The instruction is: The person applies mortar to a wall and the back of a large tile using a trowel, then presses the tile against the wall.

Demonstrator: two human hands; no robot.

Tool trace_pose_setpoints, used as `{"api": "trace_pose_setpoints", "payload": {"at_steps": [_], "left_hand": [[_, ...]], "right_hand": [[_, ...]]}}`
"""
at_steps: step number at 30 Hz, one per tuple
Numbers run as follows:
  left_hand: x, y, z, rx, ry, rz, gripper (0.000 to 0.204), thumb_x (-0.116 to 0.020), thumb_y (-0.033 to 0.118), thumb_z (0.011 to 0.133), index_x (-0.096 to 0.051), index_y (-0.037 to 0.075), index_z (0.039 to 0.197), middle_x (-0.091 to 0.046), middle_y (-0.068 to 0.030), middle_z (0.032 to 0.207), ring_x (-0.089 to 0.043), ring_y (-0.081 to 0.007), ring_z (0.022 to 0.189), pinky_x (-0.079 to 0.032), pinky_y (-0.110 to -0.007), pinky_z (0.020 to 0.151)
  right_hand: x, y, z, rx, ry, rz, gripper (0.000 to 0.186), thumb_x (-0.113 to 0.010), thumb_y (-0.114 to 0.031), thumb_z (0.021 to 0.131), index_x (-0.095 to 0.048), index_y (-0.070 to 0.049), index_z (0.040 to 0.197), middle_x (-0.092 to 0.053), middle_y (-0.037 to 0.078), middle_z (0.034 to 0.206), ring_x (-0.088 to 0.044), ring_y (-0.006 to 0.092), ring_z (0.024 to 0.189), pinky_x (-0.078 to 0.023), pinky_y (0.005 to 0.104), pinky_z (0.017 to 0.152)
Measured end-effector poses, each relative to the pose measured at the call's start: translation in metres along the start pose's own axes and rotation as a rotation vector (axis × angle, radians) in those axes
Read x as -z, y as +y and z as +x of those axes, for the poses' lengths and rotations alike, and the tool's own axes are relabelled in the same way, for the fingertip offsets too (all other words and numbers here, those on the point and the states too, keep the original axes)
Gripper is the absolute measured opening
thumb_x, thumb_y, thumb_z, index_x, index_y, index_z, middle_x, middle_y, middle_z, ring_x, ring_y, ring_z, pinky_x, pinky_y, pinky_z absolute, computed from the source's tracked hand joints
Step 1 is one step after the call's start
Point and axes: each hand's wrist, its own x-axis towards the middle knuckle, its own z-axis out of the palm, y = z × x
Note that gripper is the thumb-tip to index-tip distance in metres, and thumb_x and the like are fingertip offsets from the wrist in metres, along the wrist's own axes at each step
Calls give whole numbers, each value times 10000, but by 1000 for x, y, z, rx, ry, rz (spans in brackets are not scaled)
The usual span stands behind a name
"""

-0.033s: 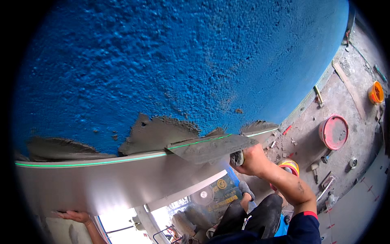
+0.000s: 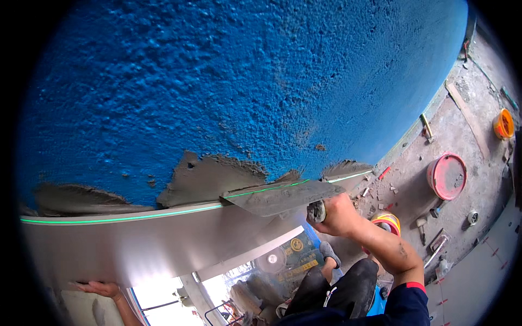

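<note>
My right hand (image 2: pixel 334 213) grips the handle (image 2: pixel 316 212) of a flat trowel, whose grey blade (image 2: pixel 277 198) lies along the top edge of a glossy grey panel (image 2: pixel 130 244). A bright green line runs along that edge and across the blade. Above it, patches of grey mortar (image 2: pixel 212 176) cling to the rough blue wall (image 2: pixel 239 87). At lower left, my left hand (image 2: pixel 98 289) has its fingers stretched out along the panel's lower edge, touching it from below.
On the dusty floor at right stand a red-rimmed bucket (image 2: pixel 447 176), an orange bucket (image 2: pixel 504 124) and a red-and-yellow bucket (image 2: pixel 387 223), partly behind my forearm. A mallet (image 2: pixel 421 227), a hammer (image 2: pixel 427 127) and rubble lie around them. My legs (image 2: pixel 348 288) show below.
</note>
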Motion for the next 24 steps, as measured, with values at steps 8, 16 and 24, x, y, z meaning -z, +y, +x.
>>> {"api": "trace_pose_setpoints", "payload": {"at_steps": [8, 16, 24], "left_hand": [[-6, 23, 4, -5, -23, -77, 675, -284, 327, 1053, -88, -144, 1494, -89, -387, 1543, -195, -496, 1424, -195, -558, 1159], [11, -63, -26, -186, -113, 749, 619, -443, 276, 983, -310, -153, 1410, -464, -257, 1375, -469, -356, 1244, -410, -484, 1020], [5, -46, -9, -179, -61, 369, 611, -458, 286, 978, -341, -138, 1402, -483, -219, 1372, -492, -309, 1231, -457, -452, 985]], "right_hand": [[23, 10, -16, -9, -90, 1, 246, -747, -260, 686, -577, -82, 688, -586, 151, 630, -604, 385, 599, -489, 464, 563], [28, 86, -81, -436, 159, 114, 159, -747, -189, 729, -659, -61, 762, -679, 123, 789, -658, 332, 704, -521, 426, 646], [-84, 146, -74, -182, 169, -147, 313, -759, -210, 689, -697, -128, 985, -693, 78, 916, -662, 317, 840, -529, 448, 757]]}}
